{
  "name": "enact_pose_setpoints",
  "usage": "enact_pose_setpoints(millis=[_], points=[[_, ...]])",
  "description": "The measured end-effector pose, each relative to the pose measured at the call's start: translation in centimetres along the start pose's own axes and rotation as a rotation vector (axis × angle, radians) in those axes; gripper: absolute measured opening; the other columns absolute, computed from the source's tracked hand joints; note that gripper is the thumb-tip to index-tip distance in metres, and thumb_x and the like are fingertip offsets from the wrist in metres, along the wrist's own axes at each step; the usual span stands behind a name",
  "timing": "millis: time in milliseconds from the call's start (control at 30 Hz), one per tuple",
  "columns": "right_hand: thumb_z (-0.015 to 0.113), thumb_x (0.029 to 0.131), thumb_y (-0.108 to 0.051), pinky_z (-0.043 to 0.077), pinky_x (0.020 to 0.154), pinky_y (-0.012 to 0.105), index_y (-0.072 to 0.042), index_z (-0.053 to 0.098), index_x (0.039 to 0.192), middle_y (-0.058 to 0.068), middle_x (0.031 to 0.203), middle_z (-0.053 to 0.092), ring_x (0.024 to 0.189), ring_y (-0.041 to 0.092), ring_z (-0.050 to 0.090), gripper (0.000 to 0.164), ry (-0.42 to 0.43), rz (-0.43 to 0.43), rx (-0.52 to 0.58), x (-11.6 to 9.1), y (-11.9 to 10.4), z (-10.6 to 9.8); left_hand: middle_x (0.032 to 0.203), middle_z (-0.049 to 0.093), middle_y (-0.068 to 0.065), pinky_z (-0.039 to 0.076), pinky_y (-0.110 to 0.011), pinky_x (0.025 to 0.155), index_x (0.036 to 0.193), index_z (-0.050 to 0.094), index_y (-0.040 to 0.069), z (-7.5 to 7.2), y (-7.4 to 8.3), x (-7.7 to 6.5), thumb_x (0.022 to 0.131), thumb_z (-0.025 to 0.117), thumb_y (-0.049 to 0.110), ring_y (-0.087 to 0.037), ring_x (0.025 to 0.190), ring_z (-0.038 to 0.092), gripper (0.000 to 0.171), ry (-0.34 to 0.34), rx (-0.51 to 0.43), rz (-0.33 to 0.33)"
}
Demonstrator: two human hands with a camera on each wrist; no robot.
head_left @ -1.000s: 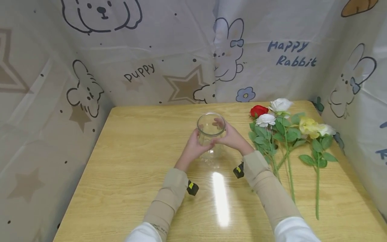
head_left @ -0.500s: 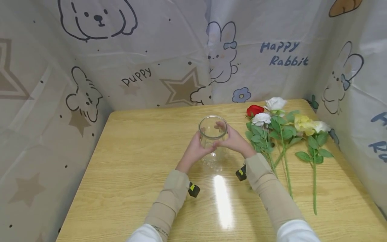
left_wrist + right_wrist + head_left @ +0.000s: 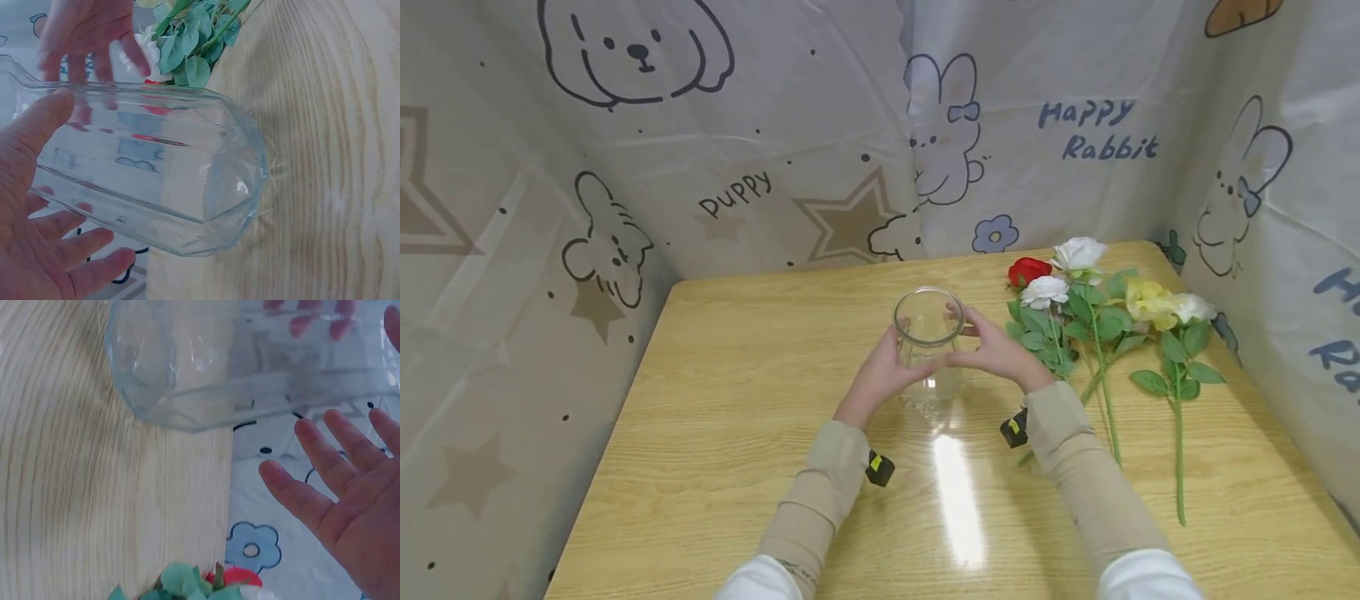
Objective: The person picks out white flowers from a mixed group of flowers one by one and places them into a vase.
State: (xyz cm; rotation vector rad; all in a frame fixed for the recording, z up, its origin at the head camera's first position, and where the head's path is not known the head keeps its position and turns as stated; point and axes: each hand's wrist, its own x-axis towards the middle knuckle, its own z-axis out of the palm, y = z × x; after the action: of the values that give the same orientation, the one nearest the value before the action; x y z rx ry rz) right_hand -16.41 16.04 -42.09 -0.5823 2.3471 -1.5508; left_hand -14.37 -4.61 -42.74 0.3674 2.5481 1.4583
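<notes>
A clear faceted glass vase [image 3: 929, 354] stands upright on the wooden table [image 3: 737, 375]. In the left wrist view the vase [image 3: 181, 175] is held by my left hand [image 3: 878, 377], thumb on its near side and fingers along the opposite side. My right hand [image 3: 996, 352] is just off the vase's right side. In the right wrist view the right hand [image 3: 356, 487] has its fingers spread and apart from the glass.
Several artificial flowers lie at the table's right: a red rose [image 3: 1028, 271], a white rose [image 3: 1078, 252], a white bloom [image 3: 1045, 292] and a yellow one [image 3: 1150, 304], with long green stems. Patterned cloth [image 3: 737, 142] walls surround the table's back and sides.
My right hand has come off the vase and shifted slightly right. My left hand stays on the vase, which remains standing. The head view has shifted a little.
</notes>
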Motion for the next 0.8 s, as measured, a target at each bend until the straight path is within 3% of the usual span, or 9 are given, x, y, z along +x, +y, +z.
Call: enact_pose_setpoints(millis=[167, 333, 567, 733, 800], points=[[0.068, 0.079, -0.013, 0.041, 0.089, 0.051, -0.006, 0.023, 0.141, 0.022, 0.136, 0.033, 0.118, 0.042, 0.036, 0.076, 0.004, 0.038, -0.01, -1.2, 1.0, -1.7, 0.143, 0.03, -0.004, 0.026, -0.05, 0.101, 0.142, 0.02, 0.018, -0.4, 0.3, 0.0, 0.071, 0.074, 0.037, -0.025, 0.128, 0.03, 0.091, -0.008, 0.066, -0.007], [0.061, 0.086, -0.016, 0.04, 0.091, 0.05, -0.001, 0.024, 0.139, 0.026, 0.134, 0.033, 0.117, 0.044, 0.037, 0.067, 0.047, 0.132, -0.074, -2.7, 2.3, -3.5, 0.143, 0.029, -0.007, 0.026, -0.05, 0.101, 0.142, 0.022, 0.012, -0.6, 0.6, 0.0, 0.073, 0.073, 0.035, -0.027, 0.128, 0.03, 0.089, -0.017, 0.108, -0.002], [0.052, 0.089, -0.016, 0.045, 0.081, 0.049, 0.01, 0.035, 0.129, 0.03, 0.115, 0.05, 0.101, 0.042, 0.05, 0.05, 0.267, 0.337, -0.365, -5.1, 4.1, -5.3, 0.143, 0.03, -0.008, 0.028, -0.048, 0.101, 0.142, 0.022, 0.013, -0.5, 0.5, 0.0, 0.073, 0.073, 0.032, -0.026, 0.126, 0.032, 0.088, -0.022, 0.14, 0.008], [0.05, 0.088, -0.012, 0.047, 0.068, 0.048, 0.017, 0.044, 0.116, 0.033, 0.1, 0.053, 0.085, 0.042, 0.054, 0.041, 0.397, 0.432, -0.489, -6.1, 4.9, -5.3, 0.143, 0.03, -0.005, 0.03, -0.048, 0.099, 0.143, 0.018, 0.019, -0.6, 0.7, -0.1, 0.073, 0.072, 0.038, -0.027, 0.125, 0.035, 0.091, -0.035, 0.214, 0.001], [0.05, 0.086, -0.009, 0.047, 0.061, 0.046, 0.018, 0.052, 0.101, 0.033, 0.091, 0.055, 0.077, 0.042, 0.055, 0.03, 0.453, 0.456, -0.531, -6.4, 5.1, -5.3, 0.143, 0.03, -0.005, 0.031, -0.048, 0.099, 0.144, 0.017, 0.02, -0.8, 1.1, -0.1, 0.073, 0.072, 0.039, -0.028, 0.124, 0.036, 0.092, -0.046, 0.239, -0.006]])
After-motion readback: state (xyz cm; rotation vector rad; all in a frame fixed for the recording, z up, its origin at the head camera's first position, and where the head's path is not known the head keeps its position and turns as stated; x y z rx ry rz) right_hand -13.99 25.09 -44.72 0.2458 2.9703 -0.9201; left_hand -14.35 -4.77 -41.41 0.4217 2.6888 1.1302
